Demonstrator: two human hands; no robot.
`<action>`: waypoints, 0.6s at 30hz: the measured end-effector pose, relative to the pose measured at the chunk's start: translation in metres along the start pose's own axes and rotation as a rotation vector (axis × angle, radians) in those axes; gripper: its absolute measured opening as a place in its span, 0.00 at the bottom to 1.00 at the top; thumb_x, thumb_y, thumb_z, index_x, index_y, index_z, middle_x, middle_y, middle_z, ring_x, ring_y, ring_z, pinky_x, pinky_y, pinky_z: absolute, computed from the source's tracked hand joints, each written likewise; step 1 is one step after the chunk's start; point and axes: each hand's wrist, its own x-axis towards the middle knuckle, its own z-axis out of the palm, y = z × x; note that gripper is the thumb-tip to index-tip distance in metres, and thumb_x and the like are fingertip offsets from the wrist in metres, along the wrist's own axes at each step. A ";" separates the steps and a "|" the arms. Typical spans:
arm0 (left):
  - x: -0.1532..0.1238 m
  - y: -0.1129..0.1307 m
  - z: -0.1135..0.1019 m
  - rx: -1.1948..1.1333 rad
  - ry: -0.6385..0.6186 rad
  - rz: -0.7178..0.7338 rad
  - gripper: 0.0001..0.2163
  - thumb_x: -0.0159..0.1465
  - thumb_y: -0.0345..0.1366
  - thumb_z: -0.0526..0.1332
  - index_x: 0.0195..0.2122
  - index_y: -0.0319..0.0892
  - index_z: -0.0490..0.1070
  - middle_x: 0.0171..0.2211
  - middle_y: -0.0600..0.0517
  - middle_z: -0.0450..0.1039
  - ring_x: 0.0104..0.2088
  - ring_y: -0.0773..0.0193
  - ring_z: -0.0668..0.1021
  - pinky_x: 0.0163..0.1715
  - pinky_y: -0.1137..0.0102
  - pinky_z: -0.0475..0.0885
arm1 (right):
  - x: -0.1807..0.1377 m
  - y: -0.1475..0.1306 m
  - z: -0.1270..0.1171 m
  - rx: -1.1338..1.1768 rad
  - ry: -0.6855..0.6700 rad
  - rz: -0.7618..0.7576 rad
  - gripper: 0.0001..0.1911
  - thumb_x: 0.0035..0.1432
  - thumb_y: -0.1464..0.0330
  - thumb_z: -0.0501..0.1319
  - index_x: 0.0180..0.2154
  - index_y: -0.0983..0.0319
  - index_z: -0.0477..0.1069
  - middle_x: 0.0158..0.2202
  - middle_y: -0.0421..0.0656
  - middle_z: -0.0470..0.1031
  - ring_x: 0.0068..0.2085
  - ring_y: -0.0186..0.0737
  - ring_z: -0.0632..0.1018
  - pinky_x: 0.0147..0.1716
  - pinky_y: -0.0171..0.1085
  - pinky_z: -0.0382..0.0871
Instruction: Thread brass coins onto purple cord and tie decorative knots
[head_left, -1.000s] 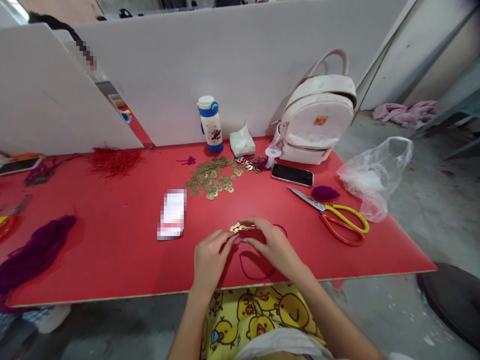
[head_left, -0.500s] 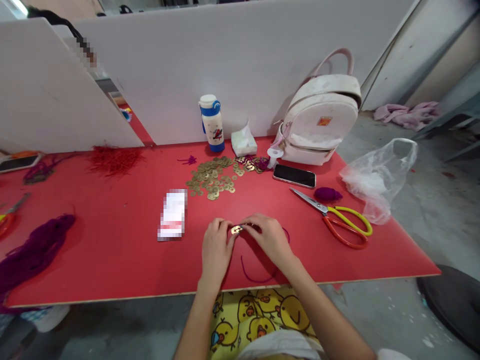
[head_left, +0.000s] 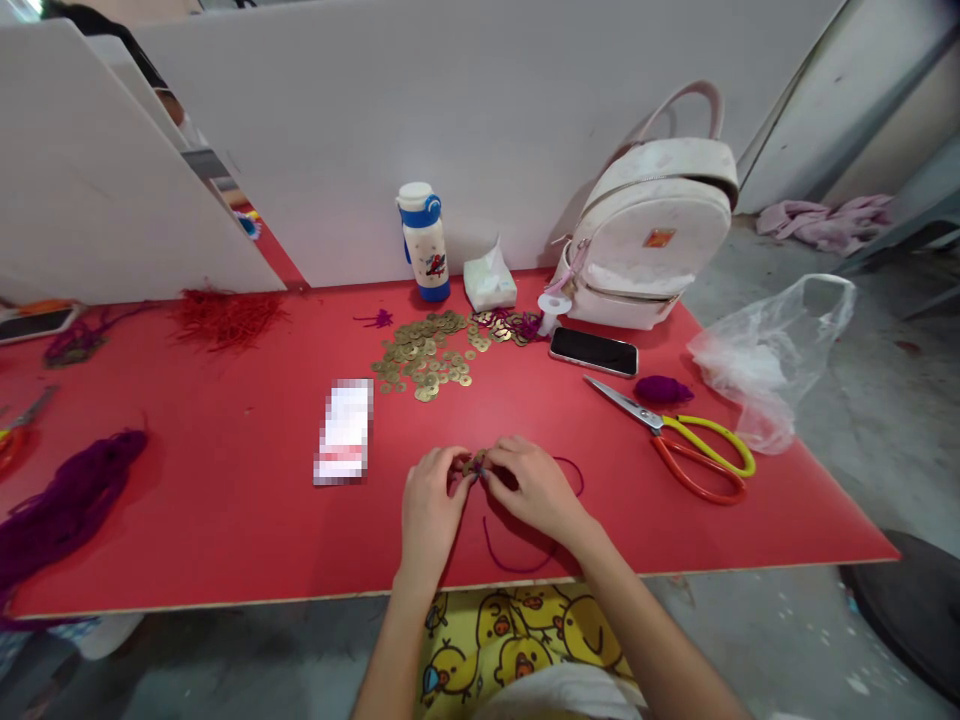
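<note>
Near the front of the red table, my left hand point(head_left: 436, 500) pinches a small brass-coloured coin point(head_left: 472, 464) between thumb and fingers. My right hand point(head_left: 536, 485) meets it from the other side, its fingertips closed at the coin's edge on a purple cord. That purple cord point(head_left: 517, 570) loops out under and around my right hand and lies on the table. How the cord passes at the coin is too small to make out. Beyond my hands lies a spread pile of holed brass coins point(head_left: 424, 350), with several coins tied with purple cord point(head_left: 510, 325) beside it.
On the red table point(head_left: 247, 500) lie scissors point(head_left: 660, 425), a phone point(head_left: 594, 352), a purple cord bundle point(head_left: 664, 389), a blurred paper point(head_left: 345, 430) and purple yarn point(head_left: 71, 495). A bottle point(head_left: 424, 245), tissues point(head_left: 489, 283), a backpack point(head_left: 652, 240) and a plastic bag point(head_left: 765, 360) stand behind.
The coin has tilted between my fingertips and no longer shines. My right fingers have curled closer to my left ones. The view has shifted slightly.
</note>
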 end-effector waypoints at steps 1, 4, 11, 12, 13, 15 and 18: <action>-0.001 -0.001 0.000 -0.033 -0.003 -0.006 0.11 0.60 0.24 0.62 0.43 0.44 0.70 0.39 0.51 0.76 0.38 0.60 0.77 0.42 0.63 0.69 | 0.000 0.000 0.000 -0.007 -0.003 -0.006 0.06 0.61 0.73 0.58 0.33 0.62 0.73 0.32 0.42 0.72 0.36 0.39 0.71 0.37 0.35 0.60; -0.004 -0.002 -0.002 -0.089 -0.008 -0.008 0.14 0.60 0.24 0.62 0.44 0.45 0.70 0.39 0.51 0.77 0.37 0.61 0.77 0.43 0.63 0.70 | -0.001 0.000 0.000 -0.022 -0.011 -0.025 0.06 0.60 0.72 0.58 0.32 0.62 0.72 0.31 0.42 0.71 0.36 0.39 0.70 0.38 0.35 0.60; -0.008 -0.003 -0.001 -0.062 0.021 0.008 0.15 0.59 0.22 0.61 0.45 0.45 0.71 0.39 0.51 0.77 0.39 0.59 0.78 0.43 0.61 0.70 | -0.002 0.001 -0.002 -0.030 -0.040 -0.067 0.06 0.61 0.73 0.57 0.34 0.61 0.72 0.32 0.42 0.70 0.37 0.39 0.69 0.38 0.36 0.59; -0.008 -0.002 -0.001 -0.059 0.026 0.012 0.15 0.59 0.22 0.61 0.45 0.45 0.71 0.40 0.51 0.77 0.39 0.59 0.78 0.43 0.61 0.70 | -0.002 0.001 -0.002 -0.036 -0.043 -0.071 0.06 0.61 0.73 0.57 0.34 0.61 0.72 0.32 0.42 0.70 0.36 0.39 0.69 0.38 0.36 0.59; -0.008 -0.002 -0.001 -0.056 0.030 0.015 0.15 0.59 0.22 0.61 0.45 0.45 0.71 0.40 0.51 0.78 0.39 0.59 0.78 0.44 0.61 0.70 | -0.002 0.001 -0.002 -0.046 -0.048 -0.076 0.06 0.61 0.73 0.57 0.34 0.61 0.72 0.32 0.42 0.70 0.36 0.39 0.69 0.38 0.36 0.59; -0.008 -0.002 0.000 -0.047 0.036 0.021 0.14 0.59 0.23 0.61 0.44 0.46 0.71 0.40 0.51 0.78 0.40 0.59 0.78 0.44 0.61 0.70 | -0.001 0.002 -0.002 -0.071 -0.056 -0.089 0.07 0.62 0.73 0.56 0.35 0.61 0.72 0.32 0.42 0.70 0.36 0.39 0.69 0.38 0.37 0.59; -0.008 -0.002 0.000 -0.032 0.042 0.031 0.14 0.60 0.23 0.61 0.44 0.46 0.71 0.41 0.51 0.78 0.41 0.59 0.78 0.44 0.62 0.70 | 0.000 0.003 -0.001 -0.116 -0.064 -0.111 0.07 0.63 0.72 0.55 0.37 0.61 0.72 0.33 0.42 0.71 0.37 0.40 0.69 0.37 0.37 0.58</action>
